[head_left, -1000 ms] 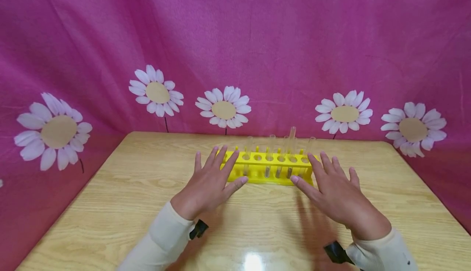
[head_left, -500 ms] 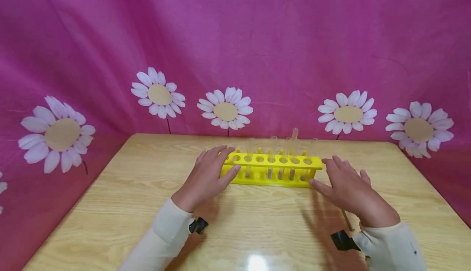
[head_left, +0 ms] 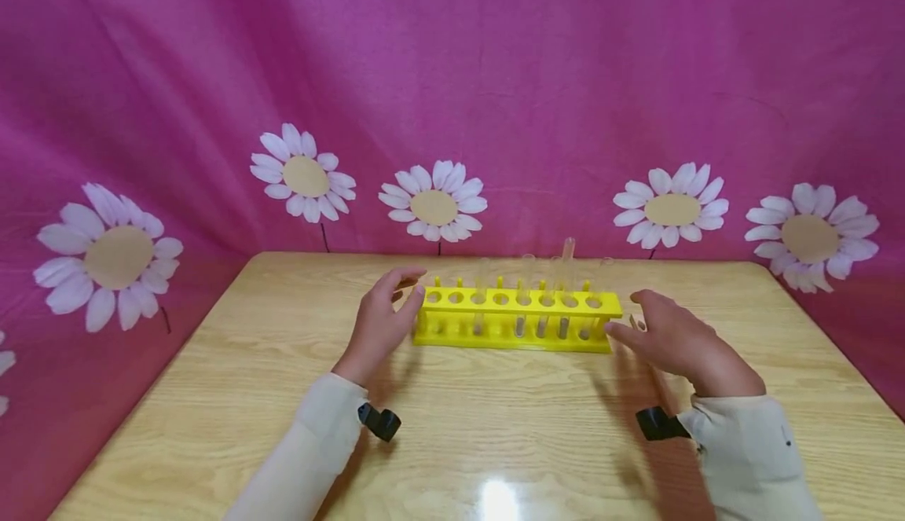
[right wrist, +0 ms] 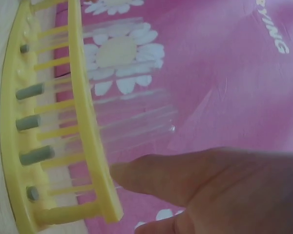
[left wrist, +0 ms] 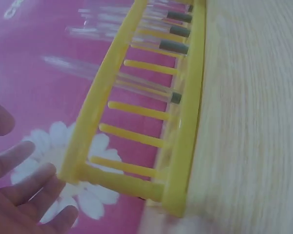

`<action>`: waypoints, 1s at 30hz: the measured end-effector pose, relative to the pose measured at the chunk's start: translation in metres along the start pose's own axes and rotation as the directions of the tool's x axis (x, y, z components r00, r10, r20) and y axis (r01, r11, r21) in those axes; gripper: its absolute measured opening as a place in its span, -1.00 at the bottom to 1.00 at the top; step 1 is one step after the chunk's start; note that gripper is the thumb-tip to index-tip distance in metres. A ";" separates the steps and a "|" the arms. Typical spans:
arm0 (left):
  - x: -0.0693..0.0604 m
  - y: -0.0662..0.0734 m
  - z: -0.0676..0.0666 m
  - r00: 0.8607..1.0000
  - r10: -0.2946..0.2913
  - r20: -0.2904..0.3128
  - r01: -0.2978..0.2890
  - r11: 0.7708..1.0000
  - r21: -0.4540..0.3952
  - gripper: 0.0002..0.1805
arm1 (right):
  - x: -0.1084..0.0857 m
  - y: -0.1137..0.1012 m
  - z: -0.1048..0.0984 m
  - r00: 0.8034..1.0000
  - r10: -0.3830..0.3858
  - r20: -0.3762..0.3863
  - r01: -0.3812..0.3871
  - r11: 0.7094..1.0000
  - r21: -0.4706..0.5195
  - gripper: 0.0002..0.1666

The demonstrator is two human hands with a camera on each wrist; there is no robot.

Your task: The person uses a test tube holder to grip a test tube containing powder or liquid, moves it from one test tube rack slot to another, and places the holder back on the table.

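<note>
A yellow test tube rack (head_left: 467,340) stands upright on the table, holding several clear test tubes (head_left: 569,252). Dark grey matter (left wrist: 174,47) sits in the bottoms of the tubes, as the left wrist view shows. One tube rises higher than the others. At the rack's left end is my left hand (head_left: 375,324), its fingers loosely bent; whether the fingertips touch the end cannot be told. My right hand (head_left: 684,344) is beside the right end, thumb near the rack's front corner and fingers reaching past the end. Neither hand grips the rack.
The wooden table (head_left: 452,427) reaches back to a pink cloth (head_left: 495,97) printed with white flowers. A black strap piece (head_left: 382,423) juts from the left sleeve, and another black piece (head_left: 657,423) from the right.
Both hands have moved outward from in front of the rack to its two ends, and their spread fingers have bent. The rack shows no clear shift on the table.
</note>
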State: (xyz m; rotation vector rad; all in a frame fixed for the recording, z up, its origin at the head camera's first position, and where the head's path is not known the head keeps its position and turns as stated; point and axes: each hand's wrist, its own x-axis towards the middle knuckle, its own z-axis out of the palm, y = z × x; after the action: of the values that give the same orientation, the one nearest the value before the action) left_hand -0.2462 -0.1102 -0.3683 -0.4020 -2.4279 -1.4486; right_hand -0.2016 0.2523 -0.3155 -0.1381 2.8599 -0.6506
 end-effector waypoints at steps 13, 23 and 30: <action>0.004 -0.041 0.018 0.967 -0.250 0.058 0.247 0.847 -0.470 -0.58 | 0.017 0.037 0.006 0.981 0.159 0.110 -0.169 0.982 0.083 0.04; 0.000 -0.057 0.023 0.973 -0.232 0.015 0.203 0.814 -0.545 -0.59 | 0.020 0.052 0.008 0.984 0.148 0.103 -0.154 0.987 0.051 -0.05; -0.001 -0.060 0.022 0.973 -0.233 -0.002 0.192 0.809 -0.556 -0.57 | 0.021 0.061 0.011 0.984 0.164 0.067 -0.165 0.986 0.012 -0.16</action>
State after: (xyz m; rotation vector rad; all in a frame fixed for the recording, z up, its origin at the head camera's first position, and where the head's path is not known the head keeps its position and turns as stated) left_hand -0.2706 -0.1184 -0.4271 -0.1863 -2.0039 -2.2302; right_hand -0.2228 0.3000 -0.3555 0.0777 2.7642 -0.6250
